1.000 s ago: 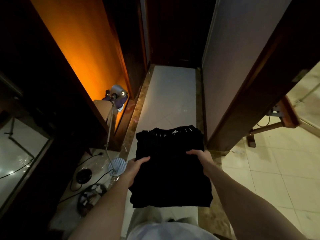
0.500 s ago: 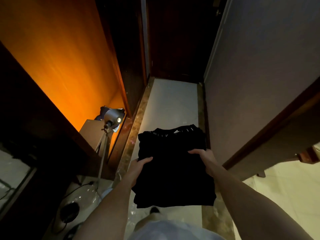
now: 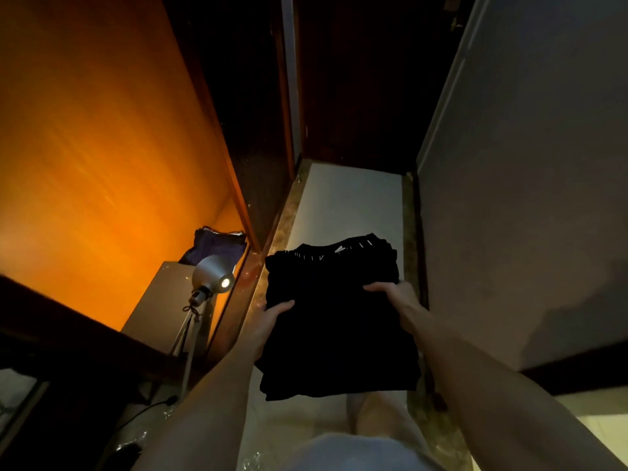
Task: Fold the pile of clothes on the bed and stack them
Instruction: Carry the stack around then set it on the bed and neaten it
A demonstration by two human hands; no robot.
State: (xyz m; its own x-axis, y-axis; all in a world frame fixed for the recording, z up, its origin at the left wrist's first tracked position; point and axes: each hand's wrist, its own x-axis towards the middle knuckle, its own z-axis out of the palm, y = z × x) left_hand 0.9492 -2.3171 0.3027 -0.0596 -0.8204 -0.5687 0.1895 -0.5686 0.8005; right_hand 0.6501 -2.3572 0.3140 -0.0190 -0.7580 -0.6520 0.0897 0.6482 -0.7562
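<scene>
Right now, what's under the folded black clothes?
Both hands, left hand and right hand, grip the folded black clothes; thumbs on top. Pale floor lies below. Fingers underneath are hidden.

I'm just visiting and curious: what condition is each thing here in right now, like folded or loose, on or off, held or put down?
black clothes: folded into a stack, held up in the air above the floor
left hand: grips the stack's left edge, thumb on top
right hand: grips the stack's right side, fingers on top
lamp: switched on, standing on a tripod
dark garment: lying on the box beside the lamp; cannot tell whether folded
</scene>
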